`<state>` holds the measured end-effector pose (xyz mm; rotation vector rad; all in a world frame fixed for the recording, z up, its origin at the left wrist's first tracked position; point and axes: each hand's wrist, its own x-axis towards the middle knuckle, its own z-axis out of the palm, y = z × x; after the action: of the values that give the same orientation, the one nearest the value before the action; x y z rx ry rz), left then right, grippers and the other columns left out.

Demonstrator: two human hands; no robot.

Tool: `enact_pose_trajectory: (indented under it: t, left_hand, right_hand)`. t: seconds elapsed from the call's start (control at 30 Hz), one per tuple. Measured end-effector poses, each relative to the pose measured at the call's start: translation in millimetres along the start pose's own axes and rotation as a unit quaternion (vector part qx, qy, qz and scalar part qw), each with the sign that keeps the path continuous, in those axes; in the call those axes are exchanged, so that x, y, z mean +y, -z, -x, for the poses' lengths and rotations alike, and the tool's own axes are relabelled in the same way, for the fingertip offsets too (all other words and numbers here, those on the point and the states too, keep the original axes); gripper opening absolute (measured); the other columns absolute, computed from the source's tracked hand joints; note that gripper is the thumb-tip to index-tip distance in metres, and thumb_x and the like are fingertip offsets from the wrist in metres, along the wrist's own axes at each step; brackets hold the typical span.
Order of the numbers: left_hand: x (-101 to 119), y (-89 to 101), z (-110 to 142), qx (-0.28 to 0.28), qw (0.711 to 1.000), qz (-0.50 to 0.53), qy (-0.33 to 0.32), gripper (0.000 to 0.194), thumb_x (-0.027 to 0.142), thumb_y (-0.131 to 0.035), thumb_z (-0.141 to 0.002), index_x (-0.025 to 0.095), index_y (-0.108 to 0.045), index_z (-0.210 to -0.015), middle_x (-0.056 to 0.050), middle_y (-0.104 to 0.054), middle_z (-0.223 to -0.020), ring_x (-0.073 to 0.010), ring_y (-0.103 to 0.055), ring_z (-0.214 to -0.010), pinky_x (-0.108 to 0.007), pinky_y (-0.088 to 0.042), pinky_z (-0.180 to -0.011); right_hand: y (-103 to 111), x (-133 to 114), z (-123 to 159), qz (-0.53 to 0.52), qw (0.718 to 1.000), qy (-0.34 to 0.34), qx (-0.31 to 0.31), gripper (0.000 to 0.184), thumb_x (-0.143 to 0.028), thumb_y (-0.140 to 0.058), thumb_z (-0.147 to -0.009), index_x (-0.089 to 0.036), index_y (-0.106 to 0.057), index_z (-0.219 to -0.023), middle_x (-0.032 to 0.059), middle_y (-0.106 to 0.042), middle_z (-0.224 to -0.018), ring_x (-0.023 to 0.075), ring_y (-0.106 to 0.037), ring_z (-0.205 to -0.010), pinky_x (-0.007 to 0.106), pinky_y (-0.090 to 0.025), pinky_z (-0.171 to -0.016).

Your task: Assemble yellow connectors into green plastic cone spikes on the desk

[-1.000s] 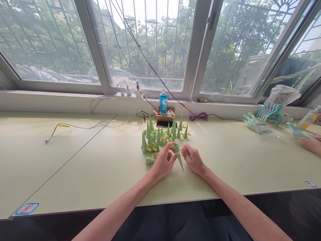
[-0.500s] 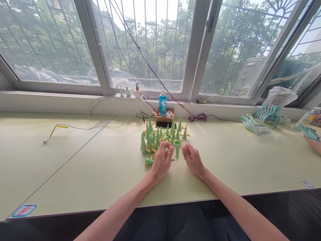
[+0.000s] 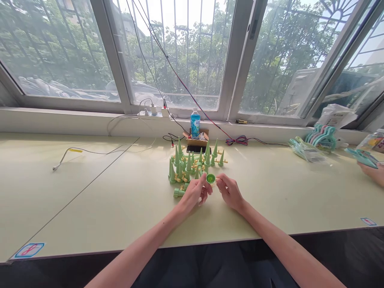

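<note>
A green plant watering spike [image 3: 211, 179] is between my hands, its round open end facing up toward me. My left hand [image 3: 195, 194] is closed on its left side, with the thumb near the rim. My right hand [image 3: 230, 193] pinches at the right side of the spike, where a small pale yellow part shows; the fingers hide most of it. Just beyond my hands stands a group of similar green spikes [image 3: 188, 164], points up, with yellow side valves. One more green spike [image 3: 179, 193] lies on its side by my left hand, partly covered by it.
Behind the spikes are a dark phone [image 3: 195, 149], a cardboard box [image 3: 196, 142] and a blue bottle [image 3: 195, 125]. Cables [image 3: 237, 141] lie along the sill. Bagged hangers [image 3: 321, 138] sit at right, where another person's hand [image 3: 372, 173] holds a teal item.
The spike has tipped so its open end faces me, its point no longer visible. My left hand has closed onto it. At far right, the other person's hand has moved left with the teal item.
</note>
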<state>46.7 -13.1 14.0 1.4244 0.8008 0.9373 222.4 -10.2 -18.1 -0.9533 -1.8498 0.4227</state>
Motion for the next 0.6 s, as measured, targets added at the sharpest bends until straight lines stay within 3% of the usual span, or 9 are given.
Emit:
enact_pose_trajectory:
  t: [0.13, 0.27, 0.4, 0.6]
  left_hand:
    - [-0.2, 2.0, 1.4, -0.015, 1.000, -0.005, 0.000, 0.066, 0.072, -0.041, -0.087, 0.012, -0.062, -0.069, -0.003, -0.057, -0.061, -0.0075, -0.042, -0.037, -0.023, -0.032, -0.038]
    - [-2.9, 4.9, 2.1, -0.030, 0.998, -0.045, -0.027, 0.056, 0.065, -0.042, -0.092, 0.015, -0.060, -0.075, 0.003, -0.047, -0.045, -0.0087, -0.040, -0.036, -0.023, -0.031, -0.042]
    - [-4.5, 6.1, 2.4, -0.032, 0.997, -0.057, -0.048, 0.045, 0.060, -0.049, -0.091, 0.017, -0.055, -0.080, 0.005, -0.046, -0.045, -0.0088, -0.039, -0.038, -0.021, -0.029, -0.042]
    - [-4.0, 5.8, 2.9, -0.030, 0.995, -0.078, -0.051, 0.044, 0.057, -0.050, -0.092, 0.016, -0.060, -0.102, 0.006, -0.046, -0.047, -0.0088, -0.039, -0.040, -0.021, -0.031, -0.041]
  right_hand:
    - [0.3, 1.2, 0.2, -0.001, 1.000, -0.005, 0.009, 0.033, -0.043, -0.032, -0.102, -0.021, -0.046, -0.082, -0.0042, -0.042, -0.059, 0.0113, -0.037, -0.051, 0.024, -0.034, -0.051]
    - [1.2, 1.6, -0.1, 0.002, 1.000, -0.005, 0.010, 0.036, -0.045, -0.030, -0.102, -0.021, -0.046, -0.081, -0.0051, -0.040, -0.056, 0.0110, -0.035, -0.049, 0.024, -0.034, -0.051]
    - [1.5, 2.4, -0.3, -0.011, 1.000, -0.022, 0.006, 0.037, -0.047, -0.030, -0.102, -0.022, -0.045, -0.080, -0.0060, -0.037, -0.054, 0.0110, -0.033, -0.047, 0.023, -0.033, -0.048]
    - [0.8, 3.5, -0.8, -0.014, 1.000, -0.023, 0.011, 0.035, -0.045, -0.032, -0.102, -0.022, -0.043, -0.078, -0.0060, -0.037, -0.054, 0.0111, -0.034, -0.048, 0.023, -0.032, -0.049]
